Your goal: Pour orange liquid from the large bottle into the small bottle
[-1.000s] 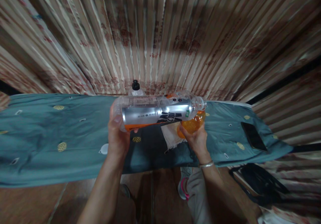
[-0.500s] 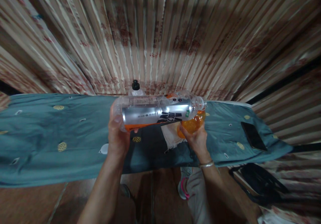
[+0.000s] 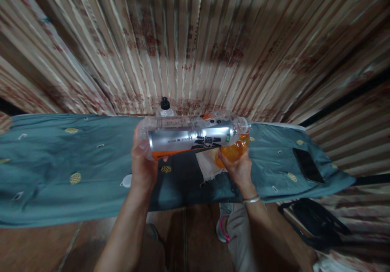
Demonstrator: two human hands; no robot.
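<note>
My left hand [image 3: 144,158] is closed around the base of a clear plastic bottle [image 3: 189,136] with a silver and orange label. The bottle lies nearly level in the air, its neck pointing right. Below that neck, my right hand [image 3: 239,168] grips an orange bottle [image 3: 233,151], which holds or is tinted orange; I cannot tell which. The clear bottle's mouth is just over the top of the orange one, and whether they touch is unclear. Under the orange bottle lies a whitish cloth [image 3: 209,166].
A bottle with a black cap [image 3: 165,103] stands behind the clear bottle. A white lid-like piece [image 3: 126,180] lies by my left wrist. A dark phone [image 3: 308,165] rests at the right on the green tablecloth [image 3: 100,162]. A pleated curtain [image 3: 189,52] hangs behind; a black bag [image 3: 317,221] sits below right.
</note>
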